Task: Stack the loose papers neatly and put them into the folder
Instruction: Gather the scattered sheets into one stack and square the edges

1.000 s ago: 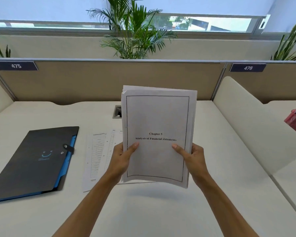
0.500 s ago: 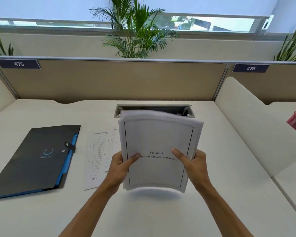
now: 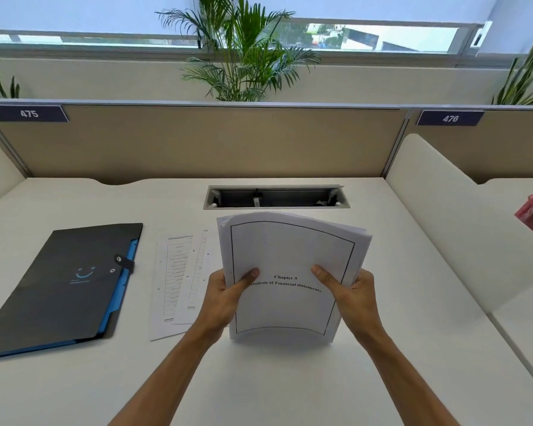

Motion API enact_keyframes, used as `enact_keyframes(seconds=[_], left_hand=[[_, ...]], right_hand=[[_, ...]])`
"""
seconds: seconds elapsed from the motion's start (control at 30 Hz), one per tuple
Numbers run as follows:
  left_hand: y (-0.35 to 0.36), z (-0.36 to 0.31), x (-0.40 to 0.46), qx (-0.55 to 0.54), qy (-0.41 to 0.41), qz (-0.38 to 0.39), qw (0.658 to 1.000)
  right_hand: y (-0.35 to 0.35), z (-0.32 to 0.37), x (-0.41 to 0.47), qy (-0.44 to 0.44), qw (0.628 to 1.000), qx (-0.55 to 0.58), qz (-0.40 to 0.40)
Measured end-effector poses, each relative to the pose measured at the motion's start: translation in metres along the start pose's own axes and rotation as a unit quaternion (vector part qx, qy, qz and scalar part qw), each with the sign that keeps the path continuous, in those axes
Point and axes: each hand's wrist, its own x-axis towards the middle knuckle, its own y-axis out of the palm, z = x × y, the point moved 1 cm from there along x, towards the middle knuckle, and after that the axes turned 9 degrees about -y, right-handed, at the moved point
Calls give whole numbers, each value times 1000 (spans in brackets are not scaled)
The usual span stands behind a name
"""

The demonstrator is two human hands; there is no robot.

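A person's left hand [image 3: 225,298] and right hand [image 3: 353,298] clasp a thick sheaf of white printed papers [image 3: 290,272] by its side edges, upright, its bottom edge at or just above the white surface [image 3: 259,382] as the sheets are squared. Two loose white printed sheets [image 3: 179,278] lie beside it; the closed dark grey folder with blue trim [image 3: 62,287] waits further left. Next, it seems, those sheets must join the sheaf and the folder be unsnapped. A second ago the sheaf was higher and flatter; now it bows.
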Motion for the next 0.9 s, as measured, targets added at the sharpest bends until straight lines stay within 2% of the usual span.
enact_keyframes(seconds=[0.17, 0.3, 0.43, 0.5, 0.57, 0.63, 0.77, 0.8, 0.9], left_hand=[[0, 30, 0, 29, -63, 23, 997], [2, 35, 8, -9, -104, -2, 995], [2, 35, 18, 20, -140, 2, 990], [-3, 36, 24, 64, -137, -36, 988], [-14, 41, 31, 128, -120, -113, 978], [-28, 48, 35, 247, -87, -185, 947], [-59, 75, 42, 522, -98, -228, 816], [-67, 80, 43, 550, -120, -231, 793], [-80, 87, 49, 576, -168, -236, 765]], right_hand=[[-7, -43, -16, 75, 996, -44, 29], [-9, -66, -20, 120, 990, -70, -2], [-14, -80, -12, 129, 985, -106, -37], [-18, -82, -9, 139, 982, -116, -51], [-24, -84, -7, 147, 980, -118, -64], [-31, -87, -6, 157, 978, -119, -69], [-41, -89, -5, 172, 973, -131, -77], [-43, -89, -5, 172, 973, -135, -79], [-48, -86, -5, 168, 971, -147, -83]])
